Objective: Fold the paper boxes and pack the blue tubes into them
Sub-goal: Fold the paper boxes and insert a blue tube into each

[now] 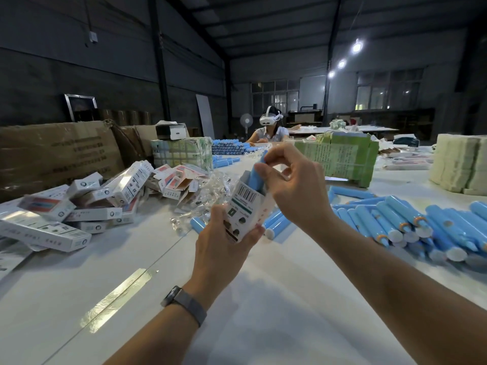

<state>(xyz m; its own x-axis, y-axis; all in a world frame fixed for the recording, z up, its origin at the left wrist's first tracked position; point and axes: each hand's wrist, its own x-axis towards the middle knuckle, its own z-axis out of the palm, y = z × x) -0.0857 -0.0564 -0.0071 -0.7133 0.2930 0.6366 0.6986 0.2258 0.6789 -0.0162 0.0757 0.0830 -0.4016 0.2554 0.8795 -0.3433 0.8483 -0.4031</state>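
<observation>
The left hand clamps the thin, crushable paper box near its base, at 6 o'clock of the right hand, whose fingertips pinch the light blue tube half inside; hold it gently.

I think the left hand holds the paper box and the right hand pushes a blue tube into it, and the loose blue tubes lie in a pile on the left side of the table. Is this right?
Not quite. The head view shows the loose tubes piled on the table's right side; finished boxes lie on the left. The rest holds: left hand, box, right hand, tube.
</observation>
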